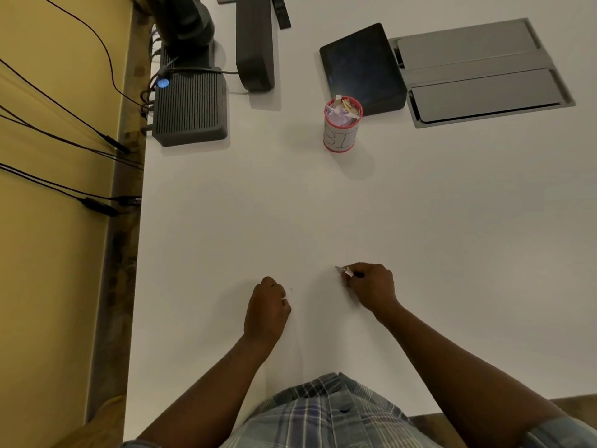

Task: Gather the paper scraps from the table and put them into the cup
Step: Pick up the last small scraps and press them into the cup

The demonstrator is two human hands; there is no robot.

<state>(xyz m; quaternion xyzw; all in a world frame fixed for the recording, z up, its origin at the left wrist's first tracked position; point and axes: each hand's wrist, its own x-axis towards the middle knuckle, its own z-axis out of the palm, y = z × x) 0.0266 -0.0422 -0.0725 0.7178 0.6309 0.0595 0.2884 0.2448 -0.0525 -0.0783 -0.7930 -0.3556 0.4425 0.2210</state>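
Red-rimmed cup — scrap-filled, hand-lettered "BI" — stands beyond both hands.

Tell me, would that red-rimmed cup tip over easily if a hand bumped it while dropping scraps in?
Probably fairly easily. The cup is taller than wide and stands free on the table, with nothing bracing it. It holds only paper scraps, heaped to the rim, so it is likely light. Once on its side, its round wall would likely let it roll.
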